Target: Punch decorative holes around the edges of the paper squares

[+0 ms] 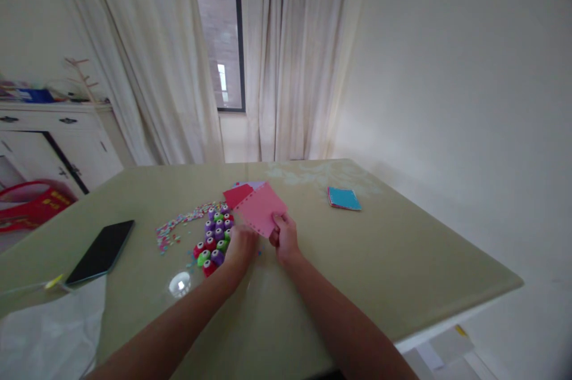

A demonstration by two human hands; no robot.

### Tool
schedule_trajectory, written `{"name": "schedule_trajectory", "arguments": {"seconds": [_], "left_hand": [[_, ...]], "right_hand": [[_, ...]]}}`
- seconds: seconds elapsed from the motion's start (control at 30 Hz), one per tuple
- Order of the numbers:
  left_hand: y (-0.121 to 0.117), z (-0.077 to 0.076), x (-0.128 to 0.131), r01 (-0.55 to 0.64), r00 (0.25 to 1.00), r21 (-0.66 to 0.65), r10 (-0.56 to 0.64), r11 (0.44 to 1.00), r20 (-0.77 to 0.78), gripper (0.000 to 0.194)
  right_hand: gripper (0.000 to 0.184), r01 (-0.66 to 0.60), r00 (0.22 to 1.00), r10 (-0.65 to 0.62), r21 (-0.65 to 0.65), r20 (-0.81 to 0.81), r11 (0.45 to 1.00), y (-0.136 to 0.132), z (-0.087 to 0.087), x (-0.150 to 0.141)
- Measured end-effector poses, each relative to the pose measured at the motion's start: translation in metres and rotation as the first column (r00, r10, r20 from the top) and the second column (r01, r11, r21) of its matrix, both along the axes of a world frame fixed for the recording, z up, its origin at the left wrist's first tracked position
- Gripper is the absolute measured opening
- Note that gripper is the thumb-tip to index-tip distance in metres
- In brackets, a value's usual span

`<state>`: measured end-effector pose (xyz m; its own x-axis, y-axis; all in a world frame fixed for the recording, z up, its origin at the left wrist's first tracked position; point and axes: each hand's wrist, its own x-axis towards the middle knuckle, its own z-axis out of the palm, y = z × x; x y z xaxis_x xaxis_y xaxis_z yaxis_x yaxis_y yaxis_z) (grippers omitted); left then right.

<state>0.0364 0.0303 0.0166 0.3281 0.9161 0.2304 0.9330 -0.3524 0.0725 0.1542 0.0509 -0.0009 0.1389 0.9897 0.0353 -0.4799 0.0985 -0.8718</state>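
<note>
A square of pink paper [263,208] with small notches or holes along its edges is tilted above the table. My right hand [285,236] pinches its lower right corner, thumb on top. At the paper's lower left edge is my left hand [242,244], curled closed; its fingertips are hidden, and I cannot make out what is in them. Just left of that hand, several small craft punches [218,234] in purple, green and red stand grouped together, each with a white-ringed dark top. Red paper [238,195] and a pale lilac sheet lie behind the pink one.
Colourful confetti bits [179,222] are scattered left of the punches. A black tablet or phone [102,251] and a white plastic bag [53,332] lie at the left. Blue-topped paper squares [344,198] are stacked at the right. The wall borders the table's right side.
</note>
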Motion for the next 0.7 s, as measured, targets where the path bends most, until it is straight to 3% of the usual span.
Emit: {"name": "schedule_trajectory", "arguments": {"seconds": [0.07, 0.17, 0.23, 0.37, 0.47, 0.53, 0.6, 0.7], "left_hand": [[-0.010, -0.001, -0.006, -0.022, 0.999, -0.012, 0.022, 1.000, -0.039, 0.026], [-0.027, -0.003, -0.018, 0.051, 0.999, -0.036, -0.052, 0.998, -0.015, 0.032], [-0.036, -0.004, -0.028, 0.143, 0.966, -0.035, -0.132, 0.989, 0.222, 0.033], [-0.036, -0.004, -0.044, 0.130, 0.744, -0.104, -0.028, 0.986, 0.667, 0.044], [-0.026, 0.000, -0.054, 0.039, 0.561, -0.125, 0.081, 0.991, 0.824, 0.049], [-0.019, 0.004, -0.063, -0.081, 0.409, -0.132, 0.154, 0.988, 0.899, 0.045], [-0.013, 0.010, -0.071, -0.231, 0.231, -0.166, 0.220, 0.959, 0.948, 0.045], [-0.009, 0.019, -0.080, -0.342, 0.014, -0.255, 0.276, 0.905, 0.961, 0.050]], "right_hand": [[0.050, 0.013, 0.998, -0.014, -0.031, -0.054, 0.999, 0.000, -0.002, 0.005], [0.052, 0.036, 0.991, -0.044, -0.069, -0.125, 0.997, -0.003, 0.004, 0.007], [0.051, 0.033, 0.985, -0.048, -0.092, -0.164, 0.995, -0.008, 0.009, 0.004], [0.043, -0.017, 0.994, 0.010, -0.065, -0.109, 0.998, -0.022, 0.015, -0.007], [0.033, -0.081, 0.996, 0.082, -0.017, 0.047, 0.997, -0.029, 0.012, -0.014], [0.031, -0.118, 0.966, 0.114, 0.003, 0.232, 0.993, -0.033, 0.009, -0.017], [0.029, -0.157, 0.865, 0.110, 0.055, 0.489, 0.986, -0.039, 0.005, -0.020], [0.033, -0.349, 0.540, 0.039, 0.182, 0.841, 0.919, -0.051, 0.001, -0.030]]}}
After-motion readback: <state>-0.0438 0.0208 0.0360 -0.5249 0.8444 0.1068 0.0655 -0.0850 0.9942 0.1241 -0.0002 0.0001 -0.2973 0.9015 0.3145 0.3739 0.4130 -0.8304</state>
